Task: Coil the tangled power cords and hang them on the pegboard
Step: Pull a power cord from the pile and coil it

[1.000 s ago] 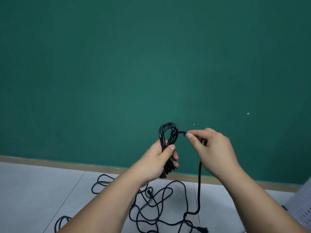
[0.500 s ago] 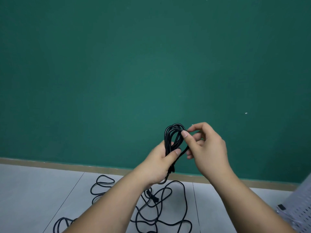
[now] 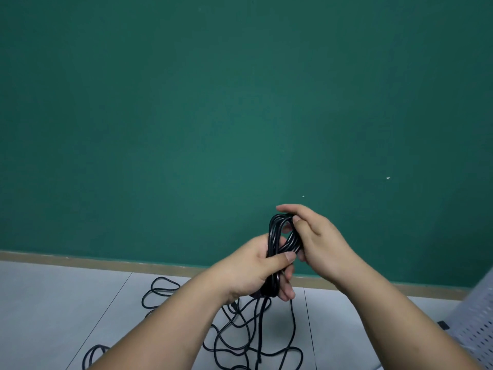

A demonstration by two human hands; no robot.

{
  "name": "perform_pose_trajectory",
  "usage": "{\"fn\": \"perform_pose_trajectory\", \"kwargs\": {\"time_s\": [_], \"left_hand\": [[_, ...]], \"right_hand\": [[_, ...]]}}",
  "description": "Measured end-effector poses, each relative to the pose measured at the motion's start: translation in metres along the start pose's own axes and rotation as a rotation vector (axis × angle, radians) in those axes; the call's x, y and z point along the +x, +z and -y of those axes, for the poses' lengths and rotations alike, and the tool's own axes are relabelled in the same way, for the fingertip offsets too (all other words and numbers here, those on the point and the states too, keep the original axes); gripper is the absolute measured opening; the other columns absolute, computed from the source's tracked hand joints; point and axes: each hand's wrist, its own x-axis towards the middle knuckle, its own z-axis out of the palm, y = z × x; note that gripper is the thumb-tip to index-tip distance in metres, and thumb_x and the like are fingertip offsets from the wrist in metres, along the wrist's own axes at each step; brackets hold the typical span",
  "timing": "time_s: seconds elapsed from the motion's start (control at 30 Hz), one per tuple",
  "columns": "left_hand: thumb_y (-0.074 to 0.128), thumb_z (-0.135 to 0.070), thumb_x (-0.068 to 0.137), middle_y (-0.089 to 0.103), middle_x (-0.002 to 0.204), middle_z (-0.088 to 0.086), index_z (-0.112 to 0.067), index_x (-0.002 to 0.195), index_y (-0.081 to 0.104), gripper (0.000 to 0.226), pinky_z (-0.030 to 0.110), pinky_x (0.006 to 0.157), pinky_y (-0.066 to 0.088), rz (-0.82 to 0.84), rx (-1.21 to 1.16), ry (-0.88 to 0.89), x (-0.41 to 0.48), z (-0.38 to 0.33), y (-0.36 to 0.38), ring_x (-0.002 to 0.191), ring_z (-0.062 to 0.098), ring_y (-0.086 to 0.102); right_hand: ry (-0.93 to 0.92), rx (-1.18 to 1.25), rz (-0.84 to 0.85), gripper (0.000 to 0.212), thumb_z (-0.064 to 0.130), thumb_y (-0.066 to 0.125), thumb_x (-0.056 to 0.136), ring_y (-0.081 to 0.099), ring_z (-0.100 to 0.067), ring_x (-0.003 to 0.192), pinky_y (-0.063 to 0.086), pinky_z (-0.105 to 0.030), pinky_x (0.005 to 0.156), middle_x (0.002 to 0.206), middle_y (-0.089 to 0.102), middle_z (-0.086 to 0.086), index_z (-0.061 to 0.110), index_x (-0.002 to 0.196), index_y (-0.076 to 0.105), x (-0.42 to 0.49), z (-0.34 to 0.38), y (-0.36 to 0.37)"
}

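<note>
Two hands meet in the lower middle of the head view, both closed on the same bundle of black cord and nearly touching each other. The left hand (image 3: 253,268) grips the coil (image 3: 272,237) round its lower half: its fingers are curled behind and under the gathered strands and its thumb lies across the front of them. The right hand (image 3: 320,239) holds the upper end of the coil from the right, thumb pressed on the top of the loop and fingers reaching round the far side, so the loop stands roughly upright between the two hands, in the air in front of the green wall (image 3: 213,102). How many turns the coil has cannot be counted.

From below the left hand the loose cord (image 3: 261,329) hangs down and spreads over the grey floor (image 3: 53,303) in a tangle of open loops, under and between the forearms. One loop lies off to the left near the pale skirting strip (image 3: 80,259), and another curl shows at the bottom edge, partly hidden by the left forearm.

Part of a pale perforated pegboard (image 3: 477,329) enters at the lower right corner, well apart from the coil; a small dark piece sits at its left edge, too small to make out.
</note>
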Motion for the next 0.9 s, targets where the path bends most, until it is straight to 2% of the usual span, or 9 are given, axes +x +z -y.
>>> {"fn": "perform_pose_trajectory", "kwargs": {"time_s": [0.07,0.13,0.27,0.43,0.53,0.63,0.73,0.8,0.9], "left_hand": [[0.051,-0.019,0.112,0.057,0.078,0.002,-0.012,0.103,0.047,0.012,0.034,0.063,0.054,0.022,0.06,-0.051,0.0,0.002,0.0,0.061,0.023,0.066],[0.051,-0.02,0.111,0.054,0.076,-0.002,-0.011,0.103,0.045,0.014,0.034,0.063,0.054,0.067,0.112,-0.078,-0.001,0.001,-0.002,0.06,0.02,0.064],[0.051,-0.02,0.112,0.051,0.072,-0.003,-0.017,0.095,0.045,0.018,0.029,0.059,0.052,0.112,0.157,-0.079,-0.004,-0.003,-0.001,0.058,0.018,0.062],[0.059,-0.02,0.107,0.056,0.073,0.003,-0.016,0.097,0.053,0.012,0.035,0.063,0.049,-0.024,0.172,-0.026,0.0,-0.001,0.002,0.064,0.02,0.055],[0.058,-0.013,0.107,0.059,0.076,0.009,-0.011,0.105,0.052,0.006,0.029,0.058,0.049,-0.112,0.139,0.019,0.003,-0.001,0.006,0.064,0.022,0.057],[0.054,-0.014,0.108,0.062,0.086,0.008,-0.006,0.117,0.05,0.013,0.034,0.066,0.056,-0.176,0.121,0.039,0.004,0.002,0.013,0.072,0.023,0.064],[0.054,-0.03,0.108,0.07,0.094,-0.007,-0.026,0.126,0.05,0.018,0.031,0.073,0.055,-0.245,0.374,0.076,0.004,0.006,0.011,0.083,0.014,0.07],[0.052,-0.037,0.107,0.072,0.095,-0.011,-0.033,0.123,0.05,0.016,0.038,0.08,0.057,-0.245,0.564,0.102,0.005,0.008,0.009,0.086,0.011,0.07],[0.048,-0.028,0.11,0.072,0.093,-0.005,-0.022,0.11,0.049,0.007,0.048,0.085,0.06,-0.149,0.487,0.033,0.007,0.011,0.006,0.081,0.016,0.073]], "right_hand": [[-0.046,-0.216,0.014,0.028,0.039,0.041,0.111,0.063,-0.001,0.092,0.048,-0.027,0.083,0.102,0.068,0.016,0.042,0.124,0.065,0.001,-0.003,0.0],[-0.05,-0.333,0.07,0.028,0.058,0.048,0.104,0.064,-0.001,0.1,0.051,-0.031,0.09,0.103,0.071,0.019,0.041,0.118,0.065,0.0,-0.003,-0.002],[-0.056,-0.355,0.045,0.032,0.064,0.059,0.097,0.062,-0.008,0.073,0.052,-0.034,0.07,0.079,0.07,0.009,0.033,0.089,0.062,0.002,-0.002,-0.002],[-0.093,-0.289,0.003,0.032,0.052,0.061,0.101,0.049,-0.009,0.061,0.042,-0.034,0.063,0.068,0.06,0.008,0.025,0.083,0.057,0.007,-0.003,-0.001],[-0.109,-0.11,-0.052,0.02,0.04,0.064,0.103,0.055,-0.014,0.068,0.047,-0.037,0.07,0.074,0.066,0.003,0.028,0.087,0.065,0.01,-0.004,-0.004],[-0.112,-0.176,-0.064,0.015,0.039,0.062,0.103,0.064,-0.014,0.076,0.051,-0.033,0.073,0.08,0.073,0.008,0.032,0.092,0.07,0.011,-0.005,-0.007],[-0.083,-0.331,-0.092,0.023,0.044,0.058,0.105,0.056,-0.011,0.062,0.044,-0.031,0.062,0.069,0.068,0.006,0.03,0.087,0.063,0.014,-0.007,-0.007],[-0.072,-0.392,-0.11,0.024,0.045,0.057,0.105,0.055,-0.008,0.063,0.04,-0.03,0.06,0.07,0.065,0.007,0.028,0.088,0.06,0.015,-0.008,-0.007],[-0.083,-0.402,-0.05,0.026,0.047,0.056,0.106,0.056,-0.009,0.068,0.043,-0.033,0.064,0.073,0.064,0.007,0.028,0.088,0.059,0.014,-0.012,-0.006]]}}
